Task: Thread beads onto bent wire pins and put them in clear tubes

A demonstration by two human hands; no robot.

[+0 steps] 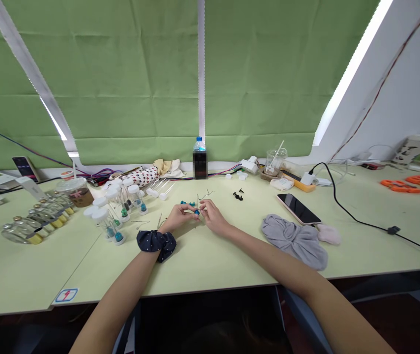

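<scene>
Near the middle of the table, my left hand (179,217) pinches a small blue piece (197,212) between thumb and fingers. A thin dark wire (197,199) stands up from that piece. My right hand (214,216) is close on the other side, its fingers bent together beside the wire; what they hold is too small to make out. Just beyond my fingers lie several small teal pieces (187,203) and some thin bent wires (207,193). Small black pieces (238,195) rest farther right. A dark dotted scrunchie (156,244) circles my left wrist.
White-capped clear tubes (101,216) with blue and green pieces stand at left, beside rows of glass bottles (21,229). A water bottle (200,162) stands at the back. Rightward lie a phone (298,208), a grey cloth band (293,238), a black cable (364,222) and orange tools (401,186).
</scene>
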